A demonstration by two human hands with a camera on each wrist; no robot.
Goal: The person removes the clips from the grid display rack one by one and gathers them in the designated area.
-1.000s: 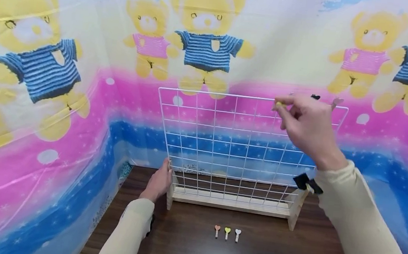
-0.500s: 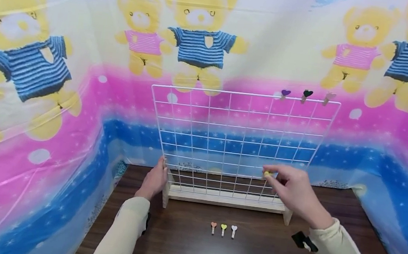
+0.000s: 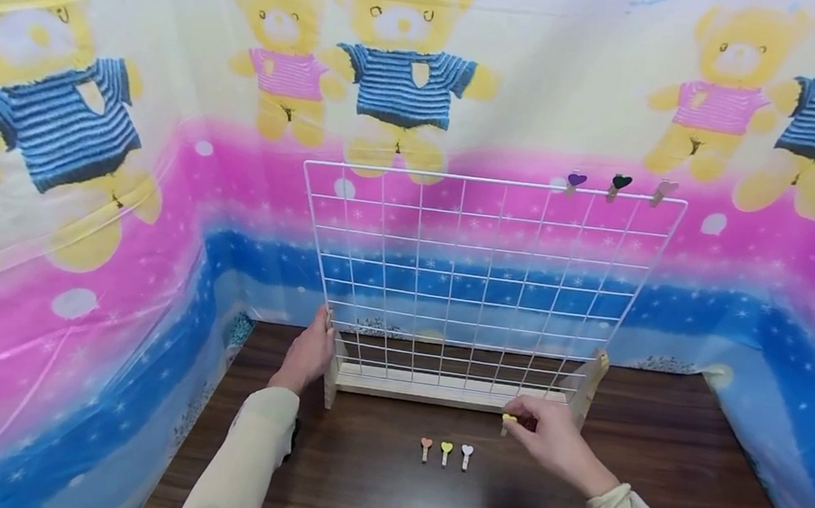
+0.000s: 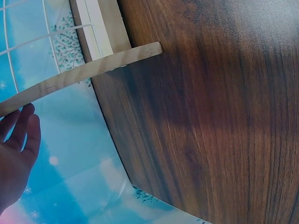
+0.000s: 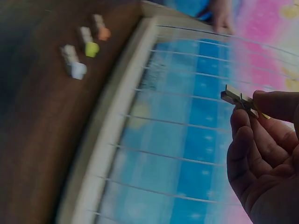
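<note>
My right hand [image 3: 556, 438] pinches a small wooden clothespin [image 5: 237, 99] with a yellow heart on it, between thumb and fingers. In the head view that clothespin [image 3: 506, 423] is just in front of the rack's lower wooden rail. My left hand [image 3: 308, 350] holds the left wooden side post [image 4: 84, 72] of a white wire grid rack [image 3: 453, 274]; its fingertips touch the post in the left wrist view, the thumb hidden. Along the grid's top wire at the right are clipped a purple heart clothespin [image 3: 576, 181], a dark green one [image 3: 620, 186] and a pale pink one [image 3: 662, 191].
On the brown wooden table [image 3: 364, 500], in front of the rack, lie an orange heart clothespin [image 3: 425, 449], a yellow-green one [image 3: 445, 453] and a white one [image 3: 466, 457] in a row. A bear-print cloth [image 3: 549, 69] hangs behind and at both sides.
My right hand has come down from the grid's top wire to the lower rail, still pinching the yellow heart clothespin. The purple clothespin came into view. My left hand stays at the post.
</note>
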